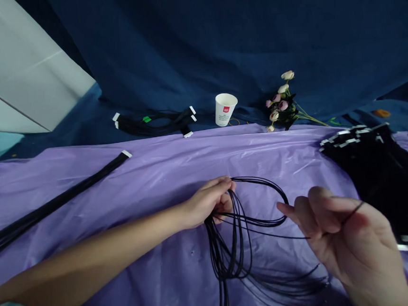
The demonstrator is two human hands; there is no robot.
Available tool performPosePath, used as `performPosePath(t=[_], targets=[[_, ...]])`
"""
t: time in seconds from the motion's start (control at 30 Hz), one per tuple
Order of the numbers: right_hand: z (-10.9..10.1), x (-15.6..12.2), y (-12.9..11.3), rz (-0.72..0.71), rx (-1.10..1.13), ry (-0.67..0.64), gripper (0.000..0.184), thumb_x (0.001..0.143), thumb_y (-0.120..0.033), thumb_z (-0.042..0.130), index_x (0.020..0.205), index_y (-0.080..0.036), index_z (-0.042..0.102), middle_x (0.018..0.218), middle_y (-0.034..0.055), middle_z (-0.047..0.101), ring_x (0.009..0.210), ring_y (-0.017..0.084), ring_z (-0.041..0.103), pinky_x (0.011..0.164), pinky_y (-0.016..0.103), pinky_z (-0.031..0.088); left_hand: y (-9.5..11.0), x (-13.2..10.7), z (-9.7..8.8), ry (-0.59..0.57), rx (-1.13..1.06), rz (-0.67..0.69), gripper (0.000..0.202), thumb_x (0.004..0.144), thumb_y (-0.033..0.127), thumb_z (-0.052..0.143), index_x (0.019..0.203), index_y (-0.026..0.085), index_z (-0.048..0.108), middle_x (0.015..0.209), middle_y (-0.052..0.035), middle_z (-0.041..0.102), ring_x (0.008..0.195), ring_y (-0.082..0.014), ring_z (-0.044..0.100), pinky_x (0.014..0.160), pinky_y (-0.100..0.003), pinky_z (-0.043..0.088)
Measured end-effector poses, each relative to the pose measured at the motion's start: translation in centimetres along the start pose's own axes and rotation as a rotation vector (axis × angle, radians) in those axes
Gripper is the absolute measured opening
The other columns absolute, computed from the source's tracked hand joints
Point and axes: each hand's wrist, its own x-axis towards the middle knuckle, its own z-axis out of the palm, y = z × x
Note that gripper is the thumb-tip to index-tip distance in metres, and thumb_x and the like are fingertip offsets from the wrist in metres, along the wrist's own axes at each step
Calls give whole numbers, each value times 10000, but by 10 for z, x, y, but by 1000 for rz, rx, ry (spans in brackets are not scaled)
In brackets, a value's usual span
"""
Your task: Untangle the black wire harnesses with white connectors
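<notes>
My left hand [213,200] is closed around a bundle of thin black wires [233,245] above the purple sheet. Part of the bundle loops out to the right of the fingers, while more strands hang down and spread toward the front. My right hand [346,231] is closed on a single strand [281,236] that runs across from the bundle. One of its fingertips reaches to the right end of the wire loop [283,198]. What lies inside the left fist is hidden.
A black cable with a white connector [95,174] lies at left. Behind are more connector cables [155,124], a paper cup [225,109] and flowers [281,101]. A large pile of black cables [370,172] covers the right side of the purple sheet [162,161].
</notes>
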Motion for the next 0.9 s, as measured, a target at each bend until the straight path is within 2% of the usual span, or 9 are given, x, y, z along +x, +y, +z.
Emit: performPosePath(t=[0.1,0.17,0.23,0.3,0.37,0.43,0.53,0.9], targets=[[0,0,2,17,-51,77,270,890,-364,627,1159,-357,658,601,-50,485,478,80,511,782,437,611,-1,1,-1,-4,-13,-4,340,884,548,461,875,210,423,535,58,442,385,-74,357,353,-150,271],[-1,-1,5,30,-145,100,225,897,-289,623,1110,-341,673,656,-32,553,532,97,569,650,338,605,-1,2,-2,-2,-6,25,335,890,538,462,876,203,443,524,57,436,386,-80,366,348,-154,278],[-3,-2,7,52,-335,91,165,897,-229,615,1022,-294,701,684,-7,594,587,119,606,537,249,526,-1,2,-2,1,13,50,322,904,513,453,882,192,466,513,56,432,383,-82,374,349,-161,299],[-3,-2,10,30,-589,59,113,875,-185,632,937,-243,707,654,-2,592,579,117,585,500,228,444,-2,2,-2,-8,27,53,302,922,481,429,878,186,475,501,54,437,371,-81,379,352,-165,318],[-2,-1,12,-55,-811,24,61,844,-161,654,833,-207,691,600,-16,546,528,96,515,492,231,394,-3,2,-2,-17,30,53,276,930,449,417,872,187,478,499,52,447,359,-83,393,350,-166,327],[1,-1,15,-144,-935,-14,67,830,-143,653,785,-190,672,571,-28,492,491,83,449,475,233,356,-4,2,-3,-25,23,62,258,926,429,424,864,185,483,509,48,460,352,-86,410,342,-165,324],[6,-1,19,-206,-995,-33,72,837,-125,629,797,-174,663,577,-31,457,477,76,413,464,230,335,-5,3,-5,-52,4,67,266,913,433,448,849,179,493,507,48,461,341,-85,416,334,-167,315],[7,-1,22,-244,-1016,-35,77,848,-115,621,810,-162,669,585,-32,452,474,68,423,464,215,342,-4,4,-6,-69,26,74,293,896,443,477,828,160,509,510,37,464,361,-88,446,353,-165,297]])
